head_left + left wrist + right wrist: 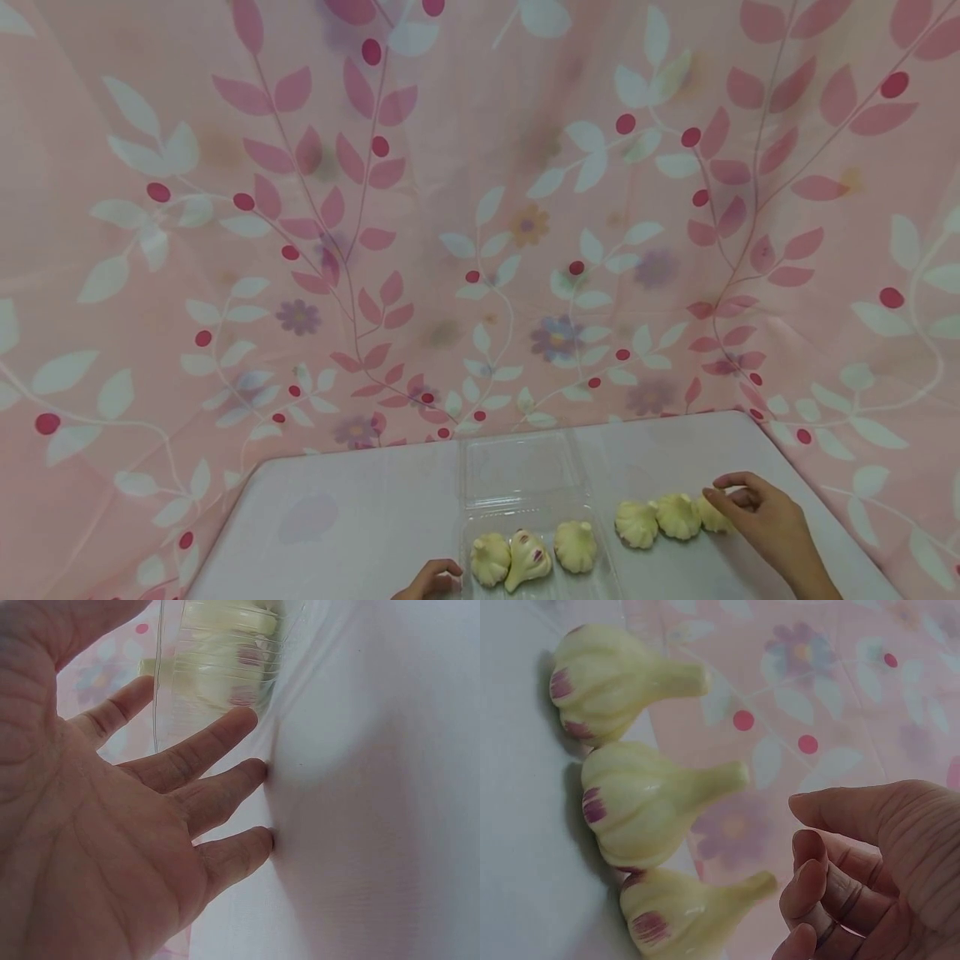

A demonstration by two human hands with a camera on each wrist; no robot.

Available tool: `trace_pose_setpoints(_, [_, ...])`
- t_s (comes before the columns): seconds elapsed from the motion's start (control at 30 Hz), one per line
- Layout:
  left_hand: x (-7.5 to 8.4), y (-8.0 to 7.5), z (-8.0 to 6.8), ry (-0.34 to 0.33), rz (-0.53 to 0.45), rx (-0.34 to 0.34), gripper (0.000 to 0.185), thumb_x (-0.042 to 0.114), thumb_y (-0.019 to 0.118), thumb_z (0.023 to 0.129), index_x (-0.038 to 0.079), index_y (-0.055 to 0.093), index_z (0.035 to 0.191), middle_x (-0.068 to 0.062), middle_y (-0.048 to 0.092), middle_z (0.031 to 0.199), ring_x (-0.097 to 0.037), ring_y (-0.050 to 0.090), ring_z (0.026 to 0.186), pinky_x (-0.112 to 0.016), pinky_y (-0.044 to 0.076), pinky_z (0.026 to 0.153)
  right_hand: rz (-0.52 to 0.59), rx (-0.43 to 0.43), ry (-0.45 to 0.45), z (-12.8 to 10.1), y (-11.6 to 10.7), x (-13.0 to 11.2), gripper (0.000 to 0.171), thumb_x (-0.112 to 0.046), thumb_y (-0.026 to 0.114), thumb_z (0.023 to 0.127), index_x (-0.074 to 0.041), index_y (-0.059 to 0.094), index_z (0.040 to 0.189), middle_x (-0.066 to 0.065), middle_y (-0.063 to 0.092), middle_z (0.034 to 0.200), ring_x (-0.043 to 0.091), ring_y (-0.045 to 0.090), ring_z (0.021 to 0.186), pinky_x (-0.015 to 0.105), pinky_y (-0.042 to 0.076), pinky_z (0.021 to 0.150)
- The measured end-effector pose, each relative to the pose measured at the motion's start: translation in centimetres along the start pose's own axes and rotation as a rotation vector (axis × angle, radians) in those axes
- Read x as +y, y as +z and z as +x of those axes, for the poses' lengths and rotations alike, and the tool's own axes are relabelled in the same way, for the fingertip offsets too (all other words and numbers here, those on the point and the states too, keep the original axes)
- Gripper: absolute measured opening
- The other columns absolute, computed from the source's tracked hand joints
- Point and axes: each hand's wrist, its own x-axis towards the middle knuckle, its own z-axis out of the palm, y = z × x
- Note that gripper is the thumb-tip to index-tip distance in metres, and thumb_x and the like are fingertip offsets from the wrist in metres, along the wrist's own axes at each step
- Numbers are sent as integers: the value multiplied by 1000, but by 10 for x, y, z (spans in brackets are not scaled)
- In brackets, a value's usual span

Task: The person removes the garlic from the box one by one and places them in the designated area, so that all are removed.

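Observation:
A clear plastic clamshell box (480, 507) stands on the table with its lid folded back. In its tray are three garlic bulbs: two stand upright at the left (490, 560) and right (576, 547), while the middle bulb (529, 557) lies tilted, showing purple streaks. My left hand (431, 579) is at the box's left side, fingers spread and fingertips close to its wall (169, 712). To the right of the box, three more garlic bulbs (678, 517) stand in a row. Beside the rightmost bulb (679, 915) my right hand (772, 521) hovers, loosely bent fingers holding nothing.
The white tabletop (360, 517) extends left of the box and around the row. A pink curtain (420, 208) with leaf and flower prints hangs behind the table's far edge. The raised lid (521, 471) lies toward that edge.

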Motion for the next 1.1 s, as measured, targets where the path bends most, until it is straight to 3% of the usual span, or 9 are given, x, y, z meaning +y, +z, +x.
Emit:
trace_pose_setpoints(0.4, [4, -6, 1, 26, 1, -53, 47, 19, 69, 83, 7, 40, 117, -21, 59, 111, -13, 56, 99, -21, 44, 78, 43, 76, -112, -7, 9, -23, 41, -46, 67, 81, -11, 63, 101, 2, 66, 76, 14, 60, 66, 26, 43, 50])
trace_pose_setpoints(0.7, [10, -7, 2, -43, 7, -68, 47, 22, 70, 83, 6, 41, 116, -20, 58, 111, -29, 57, 98, -48, 47, 80, 63, 54, -126, -12, 17, -37, 36, -44, 68, 81, -12, 63, 99, 3, 66, 76, 14, 61, 67, 26, 45, 51])
trace_pose_setpoints(1.1, [9, -4, 1, -50, 4, -57, 47, 25, 70, 83, 9, 41, 116, -19, 58, 111, -27, 57, 96, -50, 47, 79, 76, 35, -153, -18, 33, -48, 32, -43, 69, 80, -15, 63, 95, 1, 64, 71, 15, 60, 63, 25, 45, 51])
